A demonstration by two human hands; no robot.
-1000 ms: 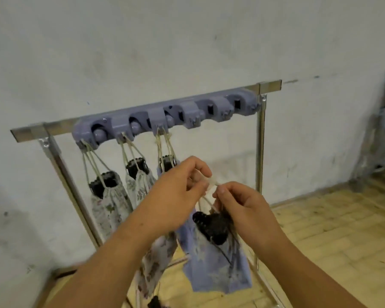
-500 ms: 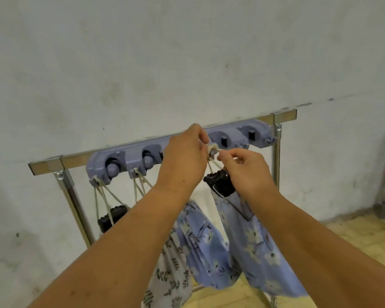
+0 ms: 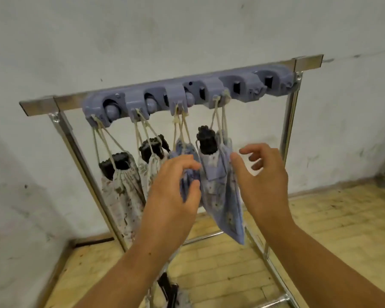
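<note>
A purple hook rail (image 3: 209, 90) is fixed to a metal stand (image 3: 40, 105) by the wall. Several drawstring pouches hang from it by cords, each with a black object poking out of its mouth. Two are white floral pouches (image 3: 120, 185) on the left. A blue pouch (image 3: 185, 147) hangs third, and another blue pouch (image 3: 220, 196) hangs fourth. My left hand (image 3: 176, 185) pinches the third pouch's fabric between thumb and fingers. My right hand (image 3: 260, 174) is spread, its thumb against the fourth pouch's right edge.
Two hooks at the rail's right end (image 3: 256, 90) carry nothing. The stand's lower bars (image 3: 265, 252) run along a wooden floor. A dark object with cloth (image 3: 169, 290) lies on the floor under my left forearm. The white wall is close behind.
Both hands lifted the fourth blue pouch and put its cord on a hook. They have since dropped from the rail to the pouches, and the cord is released.
</note>
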